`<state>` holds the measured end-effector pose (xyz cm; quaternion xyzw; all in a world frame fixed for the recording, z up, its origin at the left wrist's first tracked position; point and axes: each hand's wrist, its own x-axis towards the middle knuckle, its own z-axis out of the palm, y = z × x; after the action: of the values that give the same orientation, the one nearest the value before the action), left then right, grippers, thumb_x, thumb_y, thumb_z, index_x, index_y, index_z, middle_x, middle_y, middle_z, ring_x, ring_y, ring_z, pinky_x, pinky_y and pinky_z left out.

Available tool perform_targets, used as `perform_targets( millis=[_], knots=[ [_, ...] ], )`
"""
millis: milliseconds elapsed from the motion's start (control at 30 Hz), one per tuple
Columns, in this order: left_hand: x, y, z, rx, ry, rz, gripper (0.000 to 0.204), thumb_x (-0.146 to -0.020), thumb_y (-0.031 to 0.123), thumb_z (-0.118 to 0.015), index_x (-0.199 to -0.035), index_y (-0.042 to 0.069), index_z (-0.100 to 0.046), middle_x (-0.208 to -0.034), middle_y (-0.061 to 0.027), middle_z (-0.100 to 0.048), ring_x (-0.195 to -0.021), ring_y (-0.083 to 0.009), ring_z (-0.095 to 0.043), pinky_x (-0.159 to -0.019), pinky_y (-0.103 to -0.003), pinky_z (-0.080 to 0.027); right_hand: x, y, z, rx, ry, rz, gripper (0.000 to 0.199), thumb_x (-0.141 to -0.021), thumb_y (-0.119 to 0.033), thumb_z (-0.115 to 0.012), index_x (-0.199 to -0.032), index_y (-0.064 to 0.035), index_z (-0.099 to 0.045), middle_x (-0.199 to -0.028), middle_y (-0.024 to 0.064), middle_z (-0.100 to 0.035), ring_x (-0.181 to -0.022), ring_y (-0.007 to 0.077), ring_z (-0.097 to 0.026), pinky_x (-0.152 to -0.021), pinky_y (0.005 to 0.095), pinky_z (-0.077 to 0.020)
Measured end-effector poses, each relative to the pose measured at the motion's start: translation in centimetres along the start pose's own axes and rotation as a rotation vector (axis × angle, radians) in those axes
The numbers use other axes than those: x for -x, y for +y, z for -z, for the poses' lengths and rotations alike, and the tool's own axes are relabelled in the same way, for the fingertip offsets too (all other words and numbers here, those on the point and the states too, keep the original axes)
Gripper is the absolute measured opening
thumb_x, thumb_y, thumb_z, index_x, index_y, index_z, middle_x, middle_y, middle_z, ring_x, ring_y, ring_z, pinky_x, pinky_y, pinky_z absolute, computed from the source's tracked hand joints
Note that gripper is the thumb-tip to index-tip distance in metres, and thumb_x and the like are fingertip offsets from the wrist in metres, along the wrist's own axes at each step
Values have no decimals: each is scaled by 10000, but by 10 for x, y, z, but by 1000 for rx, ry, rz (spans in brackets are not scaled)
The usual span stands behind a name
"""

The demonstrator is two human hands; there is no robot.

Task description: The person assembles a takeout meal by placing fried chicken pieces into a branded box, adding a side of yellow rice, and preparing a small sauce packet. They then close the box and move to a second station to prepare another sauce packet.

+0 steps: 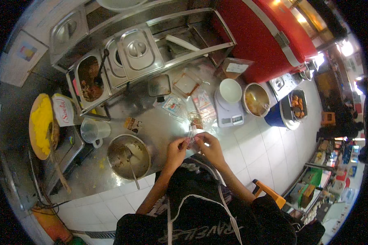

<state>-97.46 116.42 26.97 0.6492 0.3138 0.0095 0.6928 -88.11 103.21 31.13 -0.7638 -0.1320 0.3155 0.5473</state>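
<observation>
Close to my body, at the front edge of the steel counter [167, 118], my left hand [177, 152] and my right hand [208, 148] are side by side. Fingers of both hands pinch the top of a small clear plastic bag [192, 132]. Something brown shows low in the bag, beyond my fingertips; its kind is too small to make out. Flat packets [174, 107] of clear plastic with printing lie just past my hands, beside more reddish-printed plastic bags [204, 104]. To the left, a steel mixing bowl [129, 157] holds brown residue and a spoon [131, 163].
A kitchen scale [230, 116] carries a pale bowl [230, 90]; right of it stands a pot [256, 100] of liquid. Lidded steel pans [139, 53] line the back. Leftward are a clear jug [95, 131] and a pan of yellow food [41, 124]. A red box [261, 36] rises behind.
</observation>
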Motion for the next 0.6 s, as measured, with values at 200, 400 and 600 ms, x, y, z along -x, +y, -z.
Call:
perform_targets(
  millis=[200, 400, 600],
  knots=[
    [3, 2, 2, -80, -47, -93, 222, -964, 108, -636, -1138, -16, -699, -910, -130, -714, -802, -197, -695, -735, -321, -535, 11, 1, -7, -113, 23, -115, 143, -975, -126, -648, -999, 9, -688, -824, 29, -686, -733, 80, -592, -654, 250, -484],
    [24, 32, 2, -362, 150, -513, 267, -959, 99, -634, -1217, 70, -697, -1101, -191, -724, -954, -276, -726, -844, -346, -550, 18, 5, 0, -166, 14, -85, 169, -990, -166, -642, -984, 1, -670, -823, 2, -649, -732, 69, -565, -662, 237, -468],
    [42, 54, -6, -349, -48, -364, 313, -940, 155, -676, -1231, 41, -688, -1103, -225, -707, -1002, -322, -720, -836, -372, -558, 25, -4, 18, -305, -99, -27, 155, -992, -143, -638, -995, 12, -656, -870, 24, -679, -825, 82, -617, -740, 246, -509]
  ],
)
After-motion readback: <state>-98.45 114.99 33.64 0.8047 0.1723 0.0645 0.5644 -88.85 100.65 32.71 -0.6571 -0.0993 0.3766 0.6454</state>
